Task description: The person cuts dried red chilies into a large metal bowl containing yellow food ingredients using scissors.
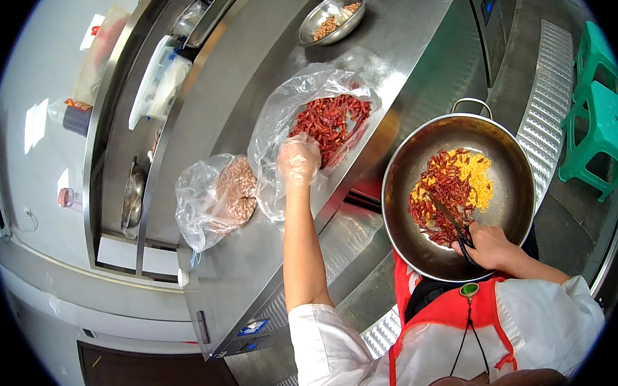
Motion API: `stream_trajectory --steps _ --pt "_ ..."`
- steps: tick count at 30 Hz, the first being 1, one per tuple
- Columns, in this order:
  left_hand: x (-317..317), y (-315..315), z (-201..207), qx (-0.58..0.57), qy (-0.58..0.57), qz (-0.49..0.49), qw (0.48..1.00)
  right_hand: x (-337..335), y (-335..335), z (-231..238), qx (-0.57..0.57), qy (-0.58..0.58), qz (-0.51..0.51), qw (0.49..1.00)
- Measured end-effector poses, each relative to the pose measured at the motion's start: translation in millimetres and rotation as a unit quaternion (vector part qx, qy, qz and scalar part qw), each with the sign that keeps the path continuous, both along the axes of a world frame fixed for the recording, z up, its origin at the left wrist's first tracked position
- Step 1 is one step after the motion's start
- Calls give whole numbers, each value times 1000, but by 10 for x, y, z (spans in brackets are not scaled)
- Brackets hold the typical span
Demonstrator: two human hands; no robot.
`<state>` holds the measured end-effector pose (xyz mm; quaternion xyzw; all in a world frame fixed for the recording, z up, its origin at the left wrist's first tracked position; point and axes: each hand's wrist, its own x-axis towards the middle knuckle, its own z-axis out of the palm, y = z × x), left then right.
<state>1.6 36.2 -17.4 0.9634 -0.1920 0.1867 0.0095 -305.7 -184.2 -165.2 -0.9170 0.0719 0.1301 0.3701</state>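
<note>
My left hand (298,160), in a thin clear plastic glove, reaches to the edge of an opened clear plastic bag (270,118) on the steel counter. Dried red chillies (330,125) lie heaped in that bag, just beyond the hand. Glove and plastic blur the fingers, so their closure cannot be made out. My bare right hand (492,248) grips black-handled scissors (460,232) over a large metal pan (511,182). The blades point into cut red chilli pieces (440,186), which lie beside yellow crumbly grains (479,184) in the pan.
A clear bag of pinkish-brown peanuts (237,190) rests left of the chilli bag. A steel bowl (308,34) with more nuts stands at the counter's far end. Shelves (129,97) line the left side. Green plastic stools (596,132) stand on the floor at right.
</note>
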Motion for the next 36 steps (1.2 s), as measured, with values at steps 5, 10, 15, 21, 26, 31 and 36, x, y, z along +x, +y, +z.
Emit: stream_trajectory --steps 5,10,15,21,26,31,36 --pt "56 31 20 -104 -91 -3 990 13 -20 19 5 22 8 1000" --pt "128 255 118 -165 -171 -70 969 5 -1 18 3 28 3 1000" --pt "39 323 176 -398 -34 -122 909 4 14 -23 3 6 8 1000" --pt "-322 161 292 -720 295 -37 627 15 21 -3 0 9 4 1000" --pt "-1171 -197 40 -737 422 -149 507 20 8 114 15 9 -17 1000" --pt "-1792 -578 -702 -647 524 -34 553 21 -33 88 41 -12 -30 999" --pt "-1886 -545 -1438 -557 532 -16 637 15 -14 155 42 -5 3 999"
